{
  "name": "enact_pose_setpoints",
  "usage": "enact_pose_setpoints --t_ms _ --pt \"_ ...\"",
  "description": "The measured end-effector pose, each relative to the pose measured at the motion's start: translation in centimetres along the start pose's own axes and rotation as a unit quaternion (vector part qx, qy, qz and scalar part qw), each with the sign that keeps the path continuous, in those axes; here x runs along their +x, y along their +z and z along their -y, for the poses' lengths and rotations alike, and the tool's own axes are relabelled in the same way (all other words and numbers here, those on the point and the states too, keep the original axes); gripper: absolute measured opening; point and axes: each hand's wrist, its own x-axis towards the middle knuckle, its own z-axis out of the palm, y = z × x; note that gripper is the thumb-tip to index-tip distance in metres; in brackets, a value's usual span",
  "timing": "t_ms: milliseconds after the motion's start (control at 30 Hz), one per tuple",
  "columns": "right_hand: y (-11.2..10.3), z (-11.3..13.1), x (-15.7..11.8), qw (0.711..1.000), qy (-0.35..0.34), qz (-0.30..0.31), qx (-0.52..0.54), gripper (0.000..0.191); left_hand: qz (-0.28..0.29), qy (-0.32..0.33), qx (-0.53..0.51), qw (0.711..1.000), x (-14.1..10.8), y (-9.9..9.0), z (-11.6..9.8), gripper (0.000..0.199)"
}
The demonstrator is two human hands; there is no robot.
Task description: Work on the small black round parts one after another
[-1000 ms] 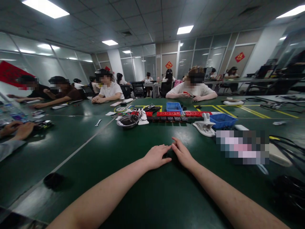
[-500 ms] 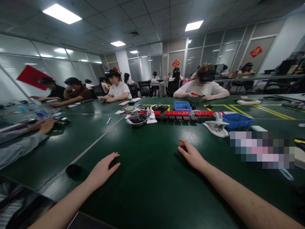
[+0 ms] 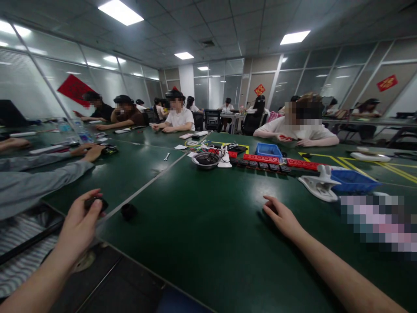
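My left hand is raised at the table's near left edge, its thumb and fingers closed around a small black object whose kind I cannot make out. Just to the right of it, a short black round piece rests on the green tabletop. Over on the right, my right hand lies low at the table surface, holding nothing that shows. Its index finger points out and the others are loosely bent, partly hidden beneath.
Beyond my hands are a metal bowl, red socket strips, a white clamp base and blue bins. A small wrench lies farther left. A co-worker's grey sleeve reaches in from the left; another person sits opposite.
My left hand has moved left from the tabletop to the table's edge, with the black object in its grasp. The view has turned left; my right hand keeps much the same pose.
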Motion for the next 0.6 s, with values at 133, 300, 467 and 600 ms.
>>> enact_pose_setpoints --t_ms 133,300,467,600 --pt "0.0 0.1 -0.1 1.0 0.004 0.012 -0.003 0.042 0.05 -0.175 -0.243 0.953 0.6 -0.3 0.7 0.029" --pt "0.1 0.0 0.0 1.0 0.004 0.001 -0.005 0.042 0.071 -0.29 -0.363 0.883 0.8 -0.1 2.0 0.022" --pt "-0.1 0.1 -0.2 1.0 -0.001 -0.017 0.003 0.037 0.029 -0.243 -0.366 0.898 1.1 0.8 2.7 0.01" --pt "-0.2 0.1 -0.2 1.0 0.001 -0.023 0.004 0.036 0.038 -0.145 -0.266 0.952 0.9 1.6 2.9 0.033"
